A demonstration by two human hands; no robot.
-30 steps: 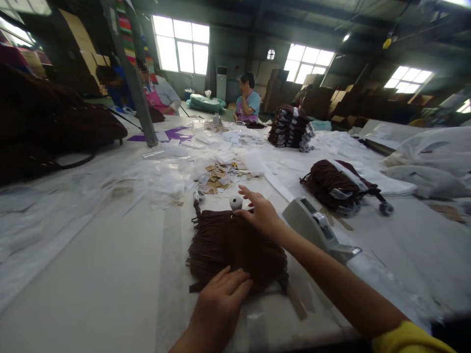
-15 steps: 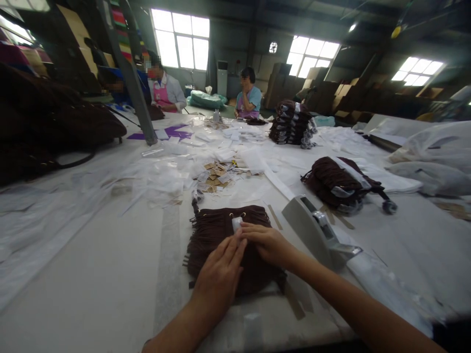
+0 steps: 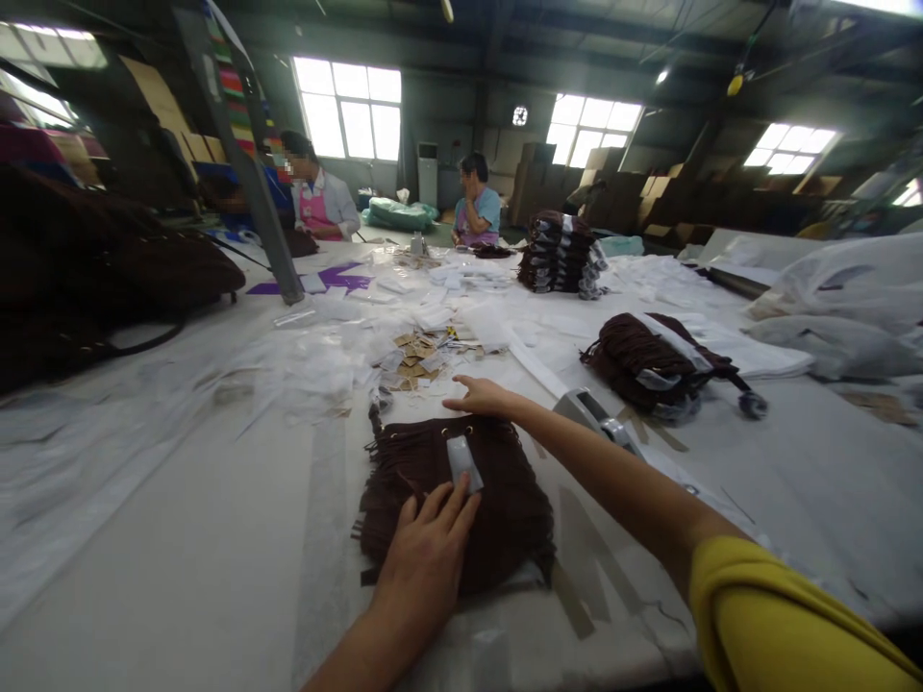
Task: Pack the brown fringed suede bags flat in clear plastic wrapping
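Observation:
A dark brown fringed bag [image 3: 497, 519] lies flat on the white table in front of me, brass eyelets along its top edge. A whitish translucent wrap strip [image 3: 461, 461] runs down its upper front. My left hand [image 3: 425, 548] rests on the bag with fingers spread, fingertips at the strip's lower end. Beyond the bag's top edge, my right hand [image 3: 480, 396] is stretched out with index finger and thumb apart, holding nothing. Just past its fingertips is a loose pile of brown and white paper tags [image 3: 418, 356]. My right forearm partly covers a grey tape dispenser [image 3: 587, 413].
Another brown fringed bag [image 3: 649, 360] lies at the right, with a stack of wrapped bags [image 3: 559, 255] behind it. Clear plastic sheets [image 3: 288, 356] spread over the left. A grey post [image 3: 270, 192] rises from the table. Two people [image 3: 476, 207] [image 3: 321, 197] are across the table.
My right hand has left the strip and moved forward past the bag's top edge, uncovering more of the strip. My left hand stays on the bag. The view has tilted up slightly.

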